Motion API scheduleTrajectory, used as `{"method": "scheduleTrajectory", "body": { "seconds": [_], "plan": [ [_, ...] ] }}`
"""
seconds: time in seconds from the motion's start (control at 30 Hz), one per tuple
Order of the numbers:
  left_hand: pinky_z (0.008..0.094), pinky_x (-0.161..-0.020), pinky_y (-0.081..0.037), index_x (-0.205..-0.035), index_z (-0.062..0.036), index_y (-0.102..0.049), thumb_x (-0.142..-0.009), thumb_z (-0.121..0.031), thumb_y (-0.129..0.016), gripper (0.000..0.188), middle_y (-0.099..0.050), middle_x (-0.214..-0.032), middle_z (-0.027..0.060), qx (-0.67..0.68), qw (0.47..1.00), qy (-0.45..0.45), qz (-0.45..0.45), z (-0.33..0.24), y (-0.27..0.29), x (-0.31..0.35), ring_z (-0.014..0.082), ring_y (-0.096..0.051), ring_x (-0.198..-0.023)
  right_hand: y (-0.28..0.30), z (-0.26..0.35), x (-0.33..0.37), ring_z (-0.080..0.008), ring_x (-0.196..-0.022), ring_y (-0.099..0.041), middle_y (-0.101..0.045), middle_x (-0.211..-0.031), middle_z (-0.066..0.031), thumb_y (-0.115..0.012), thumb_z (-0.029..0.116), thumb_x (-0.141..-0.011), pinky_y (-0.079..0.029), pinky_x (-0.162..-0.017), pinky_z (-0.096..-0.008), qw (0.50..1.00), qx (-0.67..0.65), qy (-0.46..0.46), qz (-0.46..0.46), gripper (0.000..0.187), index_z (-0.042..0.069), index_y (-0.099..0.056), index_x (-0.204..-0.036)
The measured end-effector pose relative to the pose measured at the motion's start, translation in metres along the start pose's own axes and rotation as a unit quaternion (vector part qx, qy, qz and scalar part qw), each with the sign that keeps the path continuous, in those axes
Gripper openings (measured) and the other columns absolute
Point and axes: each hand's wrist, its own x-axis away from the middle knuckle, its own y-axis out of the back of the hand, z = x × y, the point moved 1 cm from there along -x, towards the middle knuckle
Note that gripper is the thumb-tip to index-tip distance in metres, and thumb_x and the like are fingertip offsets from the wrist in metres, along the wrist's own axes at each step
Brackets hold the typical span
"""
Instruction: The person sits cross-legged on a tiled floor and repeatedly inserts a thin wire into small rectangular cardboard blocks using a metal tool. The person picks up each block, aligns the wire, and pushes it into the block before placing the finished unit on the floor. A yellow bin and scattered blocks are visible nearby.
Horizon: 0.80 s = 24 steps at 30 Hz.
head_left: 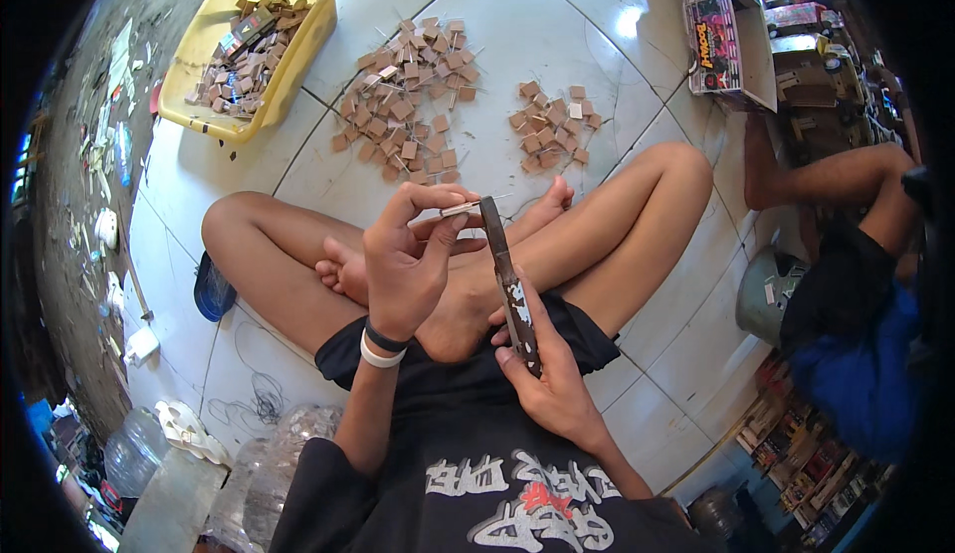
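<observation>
Between the thumb and fingers of my left hand (413,255) is a small wooden block (460,209), seen edge-on, with a thin wire sticking out to the right. My right hand (542,359) is wrapped round the handles of worn dark pliers (507,279) with flaked white patches. Their jaws point away from me and meet the wire beside the block; whether they grip it cannot be made out. Beyond my crossed legs lie a large pile of small brown blocks with wires (408,105) and a smaller pile (552,125) to its right.
A yellow basin (308,41) with more blocks stands at the far left. At the far right, a printed carton (721,36) lies near several toy vehicles (806,56). Another person's leg (826,175) and a green bucket (766,294) are at right. A blue sandal (212,289) lies by my left knee.
</observation>
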Motion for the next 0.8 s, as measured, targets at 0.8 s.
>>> {"method": "scheduleTrajectory", "body": {
  "seconds": [0.8],
  "plan": [
    [0.0356, -0.098, -0.064, -0.120, 0.0030, -0.067, -0.103, 0.003, -0.067, 0.017, -0.074, -0.125, 0.0215, 0.096, 0.982, -0.105, -0.127, 0.026, -0.006, 0.011, 0.0266, -0.075, -0.113, -0.014, 0.001, -0.013, -0.0190, -0.096, -0.058, -0.057, -0.121, -0.0143, -0.056, -0.010, -0.097, -0.051, -0.087, -0.0319, 0.999, -0.004, 0.033, 0.023, 0.085, 0.007, -0.020, -0.172]
  ]
}}
